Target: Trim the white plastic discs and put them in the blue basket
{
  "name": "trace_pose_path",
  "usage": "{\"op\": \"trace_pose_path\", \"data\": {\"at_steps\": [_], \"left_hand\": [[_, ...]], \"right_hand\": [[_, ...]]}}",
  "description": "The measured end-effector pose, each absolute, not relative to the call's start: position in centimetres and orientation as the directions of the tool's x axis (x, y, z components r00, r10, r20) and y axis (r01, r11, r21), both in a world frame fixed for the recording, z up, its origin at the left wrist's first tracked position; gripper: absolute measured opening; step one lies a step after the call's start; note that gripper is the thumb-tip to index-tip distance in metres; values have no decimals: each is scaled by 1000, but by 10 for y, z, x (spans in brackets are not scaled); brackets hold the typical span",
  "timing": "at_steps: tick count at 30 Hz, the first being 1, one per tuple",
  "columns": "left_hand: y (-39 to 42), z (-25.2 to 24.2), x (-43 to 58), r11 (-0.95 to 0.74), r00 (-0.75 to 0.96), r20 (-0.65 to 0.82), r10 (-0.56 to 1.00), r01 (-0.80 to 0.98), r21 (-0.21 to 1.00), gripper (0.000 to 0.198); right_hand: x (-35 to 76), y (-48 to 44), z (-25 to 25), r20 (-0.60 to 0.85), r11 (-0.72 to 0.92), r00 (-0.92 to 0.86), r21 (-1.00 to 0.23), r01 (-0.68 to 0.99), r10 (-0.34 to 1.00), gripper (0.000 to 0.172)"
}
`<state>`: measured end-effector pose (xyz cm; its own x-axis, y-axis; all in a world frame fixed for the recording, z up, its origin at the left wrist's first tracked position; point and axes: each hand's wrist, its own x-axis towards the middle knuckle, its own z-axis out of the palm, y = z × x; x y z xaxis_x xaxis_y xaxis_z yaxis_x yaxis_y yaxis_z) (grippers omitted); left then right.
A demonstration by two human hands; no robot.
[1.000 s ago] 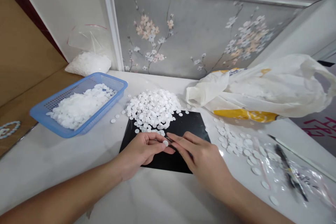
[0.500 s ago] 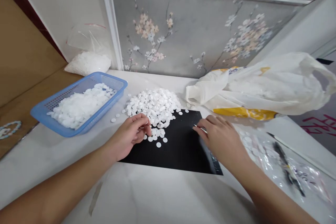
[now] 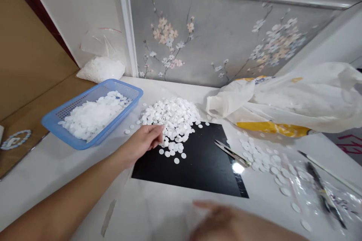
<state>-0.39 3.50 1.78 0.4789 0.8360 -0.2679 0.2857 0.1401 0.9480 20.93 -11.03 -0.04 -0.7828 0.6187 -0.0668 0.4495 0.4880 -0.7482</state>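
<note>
My left hand [image 3: 145,141] is closed at the near-left side of a pile of small white round discs [image 3: 177,115]. Its fingertips curl inward, so whatever they hold is hidden. Smeared by motion, my right hand [image 3: 217,218] is low in the view, in front of the black sheet [image 3: 186,177], and its fingers cannot be read. A pair of metal thread snips [image 3: 232,153] lies across the right edge of that sheet, points toward the pile. Several discs spill from the pile onto the sheet.
A blue basket [image 3: 66,135] with white discs stands left, a clear bag [image 3: 102,68] of white pieces behind it. On the right are a white and yellow plastic bag [image 3: 283,109], scattered discs [image 3: 261,156], a black pen [image 3: 325,194] and clear plastic bags. A beaded bracelet [image 3: 17,139] lies far left.
My right hand has let go of the snips, leaving them on the sheet, and moved down toward me. My left hand has stayed by the pile, its fingers more tightly curled.
</note>
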Motion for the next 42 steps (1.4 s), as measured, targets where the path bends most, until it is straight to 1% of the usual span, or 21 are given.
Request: {"op": "trace_pose_path", "data": {"at_steps": [1,2,3,4,6,8,11,15,17,19,24,26,28,31,33,35,38,42], "left_hand": [[33,17,-4,31,513,-246,823,392,920,34],[31,17,-4,-80,540,-228,810,488,869,29],[28,16,-4,-175,554,-218,804,569,803,23],[25,16,-4,-246,557,-215,802,637,731,17],[18,16,-2,-320,541,-223,811,729,605,9],[14,16,0,-363,535,-231,813,775,517,10],[13,16,3,-400,548,-240,802,789,466,7],[18,16,3,-380,547,-248,800,781,495,7],[21,17,2,-370,553,-237,799,762,531,10],[23,18,1,-359,565,-224,794,733,578,14],[25,18,-1,-278,543,-259,799,715,641,20],[25,17,-2,-256,535,-253,806,701,666,21],[27,15,-4,-221,519,-247,818,681,698,21],[31,14,-6,-126,492,-261,830,622,773,21],[35,13,-6,-12,496,-304,813,537,844,21],[37,13,-7,126,510,-364,779,442,888,20],[40,12,-6,267,504,-416,757,343,901,17],[39,13,-6,328,504,-412,759,251,911,10]], "right_hand": [[208,-99,4,-76,387,-622,-723,573,779,20],[208,-86,6,-71,266,-424,-684,680,903,19],[207,-73,6,-34,193,-285,-661,726,958,17],[205,-60,4,-12,134,-187,-651,747,982,15],[202,-38,-3,6,103,-130,-654,749,991,12],[198,-27,-11,1,105,-140,-660,744,990,10],[197,-25,-16,-10,113,-166,-693,712,986,11],[202,-32,-13,-8,75,-124,-760,645,992,13],[202,-33,-11,-10,59,-111,-799,599,994,9],[200,-34,-12,0,83,-143,-813,576,990,6],[185,-35,-17,37,177,-228,-753,634,973,9],[181,-35,-16,25,186,-247,-733,654,969,12],[182,-36,-14,-4,175,-263,-739,650,965,14],[188,-35,-8,-66,99,-244,-788,607,968,14],[192,-33,-5,-92,50,-231,-838,544,969,9],[193,-30,-4,-97,34,-231,-862,506,968,5],[187,-27,-4,-64,88,-248,-827,555,967,7],[178,-26,-10,34,215,-295,-764,609,955,10]]}}
